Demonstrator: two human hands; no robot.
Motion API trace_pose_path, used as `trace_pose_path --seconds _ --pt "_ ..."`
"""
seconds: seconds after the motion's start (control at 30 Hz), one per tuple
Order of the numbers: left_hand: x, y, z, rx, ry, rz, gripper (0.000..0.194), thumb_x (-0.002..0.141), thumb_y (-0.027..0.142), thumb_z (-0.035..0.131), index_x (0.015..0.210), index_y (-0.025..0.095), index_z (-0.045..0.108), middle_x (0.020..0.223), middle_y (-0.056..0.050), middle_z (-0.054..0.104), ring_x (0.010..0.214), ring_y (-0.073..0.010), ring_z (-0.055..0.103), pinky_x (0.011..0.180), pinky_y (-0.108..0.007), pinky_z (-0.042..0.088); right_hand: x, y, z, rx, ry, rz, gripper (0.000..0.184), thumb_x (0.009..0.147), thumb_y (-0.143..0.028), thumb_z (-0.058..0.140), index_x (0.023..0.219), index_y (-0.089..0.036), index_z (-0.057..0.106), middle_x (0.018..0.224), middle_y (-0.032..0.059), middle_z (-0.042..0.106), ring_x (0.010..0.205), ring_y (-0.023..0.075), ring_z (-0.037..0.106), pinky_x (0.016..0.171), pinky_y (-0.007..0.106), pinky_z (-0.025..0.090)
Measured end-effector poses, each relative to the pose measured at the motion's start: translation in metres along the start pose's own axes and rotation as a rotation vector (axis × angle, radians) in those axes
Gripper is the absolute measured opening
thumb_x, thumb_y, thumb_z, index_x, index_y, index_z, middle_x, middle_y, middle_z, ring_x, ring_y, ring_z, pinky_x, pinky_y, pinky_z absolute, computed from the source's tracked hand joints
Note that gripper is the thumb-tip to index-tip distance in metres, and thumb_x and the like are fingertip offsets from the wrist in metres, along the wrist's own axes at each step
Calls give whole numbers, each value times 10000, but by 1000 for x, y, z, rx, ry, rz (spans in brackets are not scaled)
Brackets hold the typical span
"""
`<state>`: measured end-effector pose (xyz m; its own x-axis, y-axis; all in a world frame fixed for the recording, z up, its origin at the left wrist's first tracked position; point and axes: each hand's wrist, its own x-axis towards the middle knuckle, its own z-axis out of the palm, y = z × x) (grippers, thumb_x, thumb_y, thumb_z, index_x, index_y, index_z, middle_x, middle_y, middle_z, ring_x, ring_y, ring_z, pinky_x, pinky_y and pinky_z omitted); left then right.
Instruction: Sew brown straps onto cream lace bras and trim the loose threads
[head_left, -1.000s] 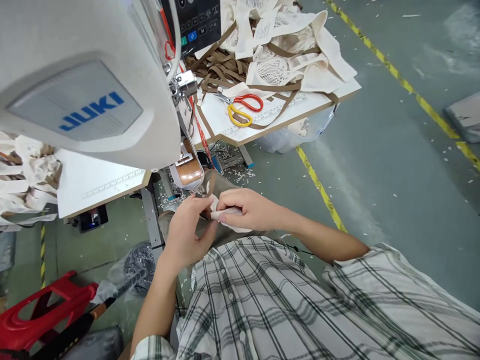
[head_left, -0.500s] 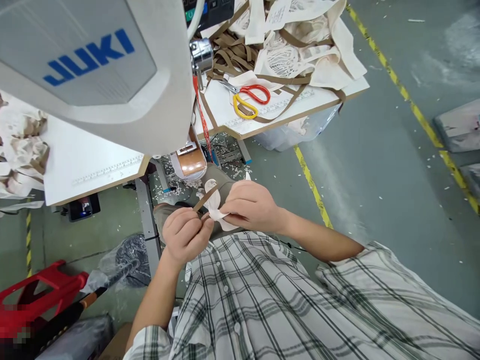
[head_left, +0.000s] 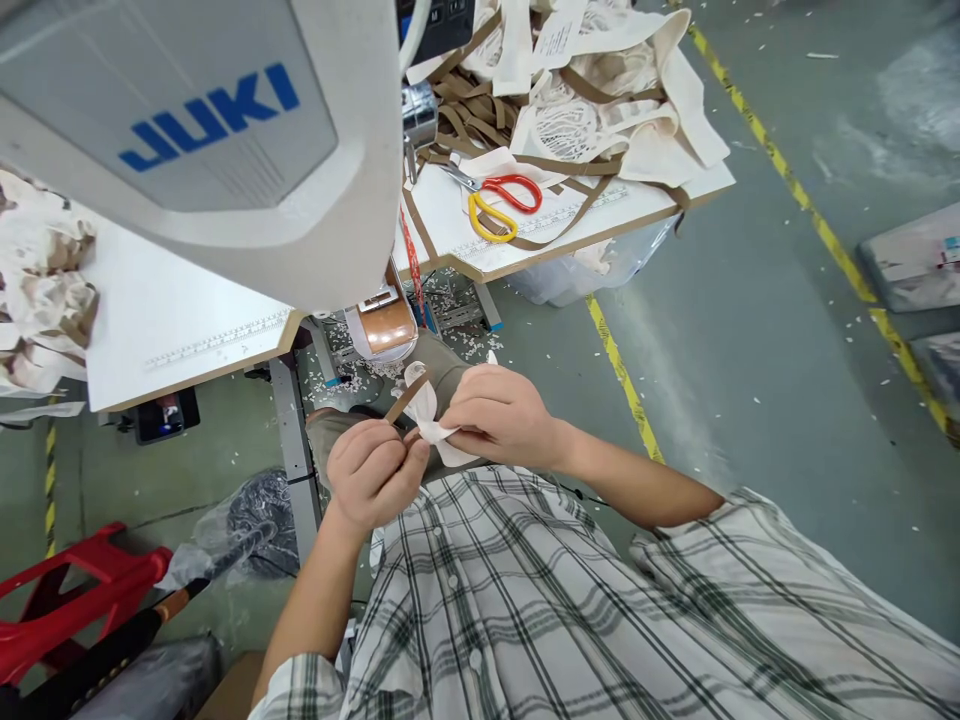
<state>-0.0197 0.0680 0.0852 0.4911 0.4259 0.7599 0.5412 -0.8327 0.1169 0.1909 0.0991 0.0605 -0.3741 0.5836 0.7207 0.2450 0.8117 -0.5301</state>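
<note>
Close above my lap, my left hand [head_left: 375,472] is closed in a pinch on a narrow brown strap [head_left: 408,396] and the edge of a cream fabric piece [head_left: 421,400]. My right hand [head_left: 499,412] pinches the same fabric from the other side, its fingers curled over it. Part of the cloth hangs below between the hands, and a white tip pokes out above my right knuckles. The fingertips partly hide where strap and fabric meet. Just beyond the hands is the sewing machine's orange-brown lower arm [head_left: 388,328].
The large JUKI machine head [head_left: 247,150] overhangs the white table [head_left: 172,320]. Red-and-yellow-handled scissors [head_left: 499,205] lie on the right tabletop beside a heap of cream garments [head_left: 592,110] and brown straps [head_left: 472,115]. A red plastic frame [head_left: 90,590] stands on the floor at left.
The view has shifted slightly, so the machine head appears a little further right. Both hands keep their pinch on the fabric, with hardly any movement.
</note>
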Motion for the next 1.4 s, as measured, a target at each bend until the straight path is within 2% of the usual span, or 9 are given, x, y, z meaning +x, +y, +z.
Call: trace_pose_path --seconds 0.1,0.2,0.33,0.43,0.63,0.83,1.0,1.2,1.4 --pt "1 3 -5 -6 -20 -54 209 793 -5 704 897 171 665 645 5 613 689 -153 618 698 -309 573 4 -2 0 42 -34 -9 24 933 -211 622 916 -196 627 796 19 701 755 139 619 745 287 480" --pt "-6 9 -3 -49 -50 -220 202 840 6 633 944 176 669 686 -12 638 710 -158 628 700 -286 549 9 0 4 26 -71 -11 132 988 -261 569 906 -190 644 794 12 703 749 126 607 724 272 448" --pt "-28 16 13 -302 -21 -789 74 913 212 631 840 206 638 759 -11 638 655 -124 604 608 -208 483 8 11 13 -39 -100 -28 228 1017 -346 536 888 -205 661 771 -5 681 712 119 581 678 277 402" --pt "-39 25 20 -484 24 -1226 297 865 485 694 819 196 645 740 -18 626 671 -155 596 631 -238 486 1 12 17 -52 -118 -1 253 1017 -360 526 877 -206 668 781 -4 677 690 117 560 655 282 371" --pt "-34 33 25 -1058 -91 -1567 620 842 757 547 703 167 675 642 -48 602 631 -169 523 627 -280 439 -10 14 20 -33 -208 50 271 1022 -351 503 897 -204 694 819 18 688 734 123 582 687 288 372" --pt "-29 33 29 -1304 0 -1712 486 802 651 711 728 172 674 487 44 381 489 -97 307 585 -264 374 -9 18 16 -44 -277 49 244 1008 -371 533 946 -214 708 901 15 708 759 121 598 708 289 389" --pt "-25 29 31 -1409 134 -1789 463 675 538 875 675 164 602 639 0 520 610 -122 498 639 -258 407 -7 20 9 -44 -323 66 213 1006 -315 524 968 -213 708 943 21 715 822 128 629 738 277 411" --pt "-26 18 30 -1326 -84 -1833 518 662 601 864 844 146 695 524 92 343 457 -44 222 521 -223 315 -8 24 10 -10 -310 163 203 990 -252 530 981 -189 722 944 47 707 882 141 642 785 274 464" --pt "-14 22 29 -1006 33 -1707 499 712 611 815 683 157 611 563 45 476 546 -84 368 552 -226 299 -10 16 5 46 -95 319 171 948 -305 611 1015 -167 687 996 82 695 990 187 619 910 329 509"
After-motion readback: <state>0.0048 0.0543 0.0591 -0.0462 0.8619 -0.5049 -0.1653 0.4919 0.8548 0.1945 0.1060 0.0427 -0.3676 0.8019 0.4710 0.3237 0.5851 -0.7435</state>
